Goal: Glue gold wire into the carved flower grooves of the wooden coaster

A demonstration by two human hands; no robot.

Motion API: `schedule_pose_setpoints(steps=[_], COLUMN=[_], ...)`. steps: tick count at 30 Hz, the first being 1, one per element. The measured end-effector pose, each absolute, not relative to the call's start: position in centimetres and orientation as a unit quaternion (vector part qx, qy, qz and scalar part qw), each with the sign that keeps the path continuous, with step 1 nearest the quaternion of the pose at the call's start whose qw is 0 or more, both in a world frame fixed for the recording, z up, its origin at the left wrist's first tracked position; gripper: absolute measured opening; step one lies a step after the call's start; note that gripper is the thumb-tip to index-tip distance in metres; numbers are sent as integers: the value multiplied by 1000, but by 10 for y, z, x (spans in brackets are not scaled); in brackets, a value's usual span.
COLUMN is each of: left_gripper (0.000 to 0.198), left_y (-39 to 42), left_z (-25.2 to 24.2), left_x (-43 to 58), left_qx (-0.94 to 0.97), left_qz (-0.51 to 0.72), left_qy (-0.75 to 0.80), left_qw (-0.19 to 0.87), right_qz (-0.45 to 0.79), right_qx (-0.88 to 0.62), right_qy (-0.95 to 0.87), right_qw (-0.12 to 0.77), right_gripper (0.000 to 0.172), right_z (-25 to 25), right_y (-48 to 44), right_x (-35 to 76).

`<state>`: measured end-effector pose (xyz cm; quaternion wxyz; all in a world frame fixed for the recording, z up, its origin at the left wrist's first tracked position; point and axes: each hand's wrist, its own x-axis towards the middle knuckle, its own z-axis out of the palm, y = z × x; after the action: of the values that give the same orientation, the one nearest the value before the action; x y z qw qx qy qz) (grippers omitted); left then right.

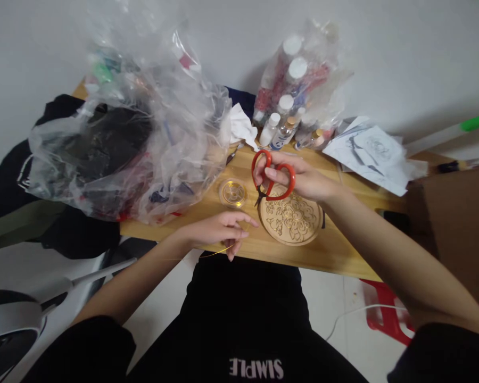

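Seemingly to leave the blades free, the right hand grips scissors by their handles over the carved disc's edge; left of it, the left hand pinches golden wire.

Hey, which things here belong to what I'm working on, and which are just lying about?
Likely in use:
- red-handled scissors, in your right hand
- gold strand, at your left hand
- spool
- carved round board

Probably just lying about:
- big plastic bag
- capped bottles
- crumpled white tissue

Can't tell: drawing sheet.
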<state>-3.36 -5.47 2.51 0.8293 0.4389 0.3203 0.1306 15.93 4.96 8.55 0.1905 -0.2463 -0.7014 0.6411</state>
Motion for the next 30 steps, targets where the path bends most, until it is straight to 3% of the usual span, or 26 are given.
schedule_pose_setpoints(steps=[12,26,30], left_gripper=[30,29,37], left_y=[-51,-48,-46], left_z=[28,22,23], left_x=[-35,-38,-39], left_qx=[444,386,383], left_qz=[110,121,143], left_qy=[304,265,268], left_qw=[836,876,872], right_qz=[672,700,681], right_qx=[-172,-164,-188], right_qy=[-720,-695,-706], right_qw=[12,16,53], right_gripper=[19,26,33], right_z=[84,74,71], right_y=[80,96,90], right_x=[142,135,131])
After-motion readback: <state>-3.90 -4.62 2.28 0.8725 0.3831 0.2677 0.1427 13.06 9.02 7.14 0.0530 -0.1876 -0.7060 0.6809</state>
